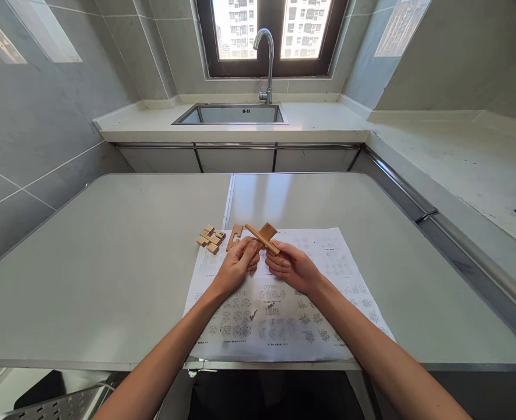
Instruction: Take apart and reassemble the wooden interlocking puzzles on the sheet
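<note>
Over the upper part of a printed sheet, my two hands meet on crossed wooden puzzle pieces (263, 238). One piece is a narrow strip slanting down to the right; the other is a wider flat plate behind it. My left hand (239, 263) pinches them from the left. From the right, my right hand (293, 269) grips the lower end. My fingers partly hide how the pieces join. Just left of the held pieces is a flat notched wooden piece (235, 237). Farther left sits a cluster of small notched wooden blocks (211, 239).
The paper sheet (279, 350) with printed assembly drawings lies on a pale table (109, 262). Behind the table are a counter with a sink (231, 115), a faucet (270, 64) and a window. A metal rail (397, 175) and counter run along the right, a tiled wall along the left.
</note>
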The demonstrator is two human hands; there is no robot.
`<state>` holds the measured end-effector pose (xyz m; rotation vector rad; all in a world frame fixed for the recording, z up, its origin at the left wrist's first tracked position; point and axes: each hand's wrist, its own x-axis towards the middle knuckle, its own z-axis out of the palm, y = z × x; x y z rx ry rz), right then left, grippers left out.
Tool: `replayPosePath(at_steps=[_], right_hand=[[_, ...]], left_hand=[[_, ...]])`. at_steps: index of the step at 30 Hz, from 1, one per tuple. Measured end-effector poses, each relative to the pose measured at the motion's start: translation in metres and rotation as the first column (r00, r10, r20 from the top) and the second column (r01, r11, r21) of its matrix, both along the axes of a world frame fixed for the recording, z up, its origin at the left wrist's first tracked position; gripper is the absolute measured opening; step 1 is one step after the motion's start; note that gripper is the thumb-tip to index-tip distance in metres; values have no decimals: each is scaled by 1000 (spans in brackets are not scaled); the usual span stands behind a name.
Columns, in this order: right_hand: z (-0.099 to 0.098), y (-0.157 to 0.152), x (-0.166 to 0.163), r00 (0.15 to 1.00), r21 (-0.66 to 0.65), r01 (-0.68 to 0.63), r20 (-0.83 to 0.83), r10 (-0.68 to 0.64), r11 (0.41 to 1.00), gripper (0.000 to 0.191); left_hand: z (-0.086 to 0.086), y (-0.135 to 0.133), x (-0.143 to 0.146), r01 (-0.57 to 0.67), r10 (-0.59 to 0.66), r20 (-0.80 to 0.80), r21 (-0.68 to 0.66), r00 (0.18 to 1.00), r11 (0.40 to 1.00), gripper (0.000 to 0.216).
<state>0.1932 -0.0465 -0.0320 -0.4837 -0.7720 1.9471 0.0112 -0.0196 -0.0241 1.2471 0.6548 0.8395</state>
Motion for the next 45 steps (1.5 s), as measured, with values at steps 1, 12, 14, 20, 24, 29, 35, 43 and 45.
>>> replayPosePath(at_steps=[1, 12, 14, 20, 24, 29, 35, 43, 45], right_hand=[[0, 0, 0, 1000, 2, 6, -9, -6, 1000, 39], [1, -3, 6, 985, -13, 142, -102, -143, 990, 40], [2, -4, 7, 981, -25, 150, -122, -152, 988, 41], [6, -2, 20, 905, -58, 388, -163, -392, 920, 29], [1, 4, 18, 888, 19, 459, 10, -459, 888, 37], [-9, -1, -4, 474, 473, 506, 546, -691, 721, 37], [-11, -7, -9, 50, 695, 238, 689, -723, 678, 38], [-14, -6, -8, -115, 684, 159, 729, -675, 712, 34], [-15, -6, -9, -121, 685, 136, 729, -674, 716, 31]], left_hand=[[1, 0, 0, -2, 2, -2, 10, 1000, 1000, 41], [9, -5, 2, -41, 52, -93, 117, 994, 992, 46], [9, -5, 2, -37, 51, -100, 136, 994, 990, 45], [5, -5, -2, -29, 103, -251, 281, 963, 959, 44], [2, -7, 0, -147, 309, -350, 420, 884, 895, 34], [-1, -9, 0, -259, 483, -336, 534, 808, 805, 34], [-2, -5, -7, -217, 600, -378, 691, 705, 690, 12], [-3, -2, -7, 19, 678, -446, 843, 584, 538, 14], [-3, -1, -7, 42, 677, -458, 843, 575, 536, 14]])
